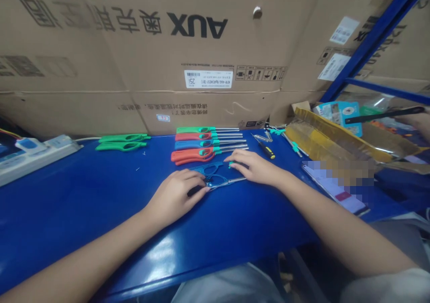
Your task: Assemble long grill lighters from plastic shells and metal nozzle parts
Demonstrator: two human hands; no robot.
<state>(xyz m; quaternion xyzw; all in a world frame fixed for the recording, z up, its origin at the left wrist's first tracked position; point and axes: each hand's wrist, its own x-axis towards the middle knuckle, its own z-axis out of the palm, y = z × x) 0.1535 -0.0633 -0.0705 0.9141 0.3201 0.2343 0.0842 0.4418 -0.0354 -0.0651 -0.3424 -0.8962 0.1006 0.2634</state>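
My left hand is closed over the handle end of a blue lighter casing lying on the table. Some of the parts under its fingers are hidden. A metal tube runs right from that casing, beneath my right hand. The right thumb and forefinger pinch a small teal piece. Just behind lies another blue casing piece. Farther back is a row of long-nosed lighters: orange, blue, red and green.
Green casings and a white power strip are at the left. A yellow-and-black screwdriver rests behind my right hand. To the right are a phone and a taped cardboard box. Large cartons stand behind the blue table.
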